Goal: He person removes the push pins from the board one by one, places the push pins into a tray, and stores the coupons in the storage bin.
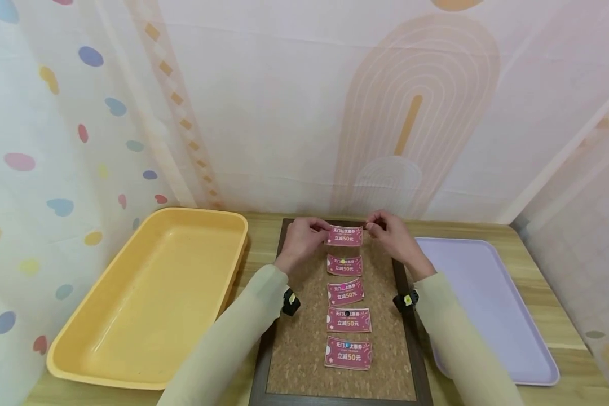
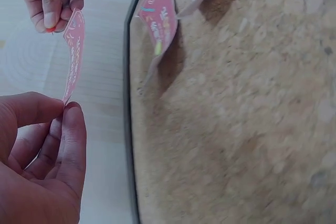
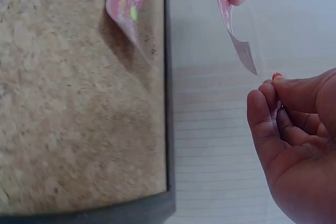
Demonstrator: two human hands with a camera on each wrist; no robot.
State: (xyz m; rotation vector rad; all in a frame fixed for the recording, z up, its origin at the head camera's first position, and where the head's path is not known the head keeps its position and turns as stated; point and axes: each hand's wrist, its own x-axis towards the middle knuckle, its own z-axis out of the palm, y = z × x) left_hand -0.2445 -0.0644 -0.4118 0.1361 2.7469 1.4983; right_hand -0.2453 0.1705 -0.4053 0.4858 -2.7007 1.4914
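Observation:
Near the top of a dark-framed cork board (image 1: 304,361), my left hand (image 1: 304,239) pinches one end of a pink paper coupon (image 1: 346,237). That coupon (image 2: 74,59) stands off the cork, slightly bent, in the left wrist view. My right hand (image 1: 393,237) is close to its other end. Between thumb and fingertips the right hand holds a small red-orange push pin (image 3: 277,76); its point is hard to see. Below, several matching coupons are pinned in a column, among them one with a yellow pin (image 1: 344,265) and the lowest one (image 1: 348,354) with a blue pin.
A deep yellow tray (image 1: 182,225) stands left of the board, and a shallow lavender tray (image 1: 479,293) lies to its right. All of them are on a wood-grain table (image 1: 563,316). A patterned cloth backdrop (image 1: 284,113) rises right behind the board.

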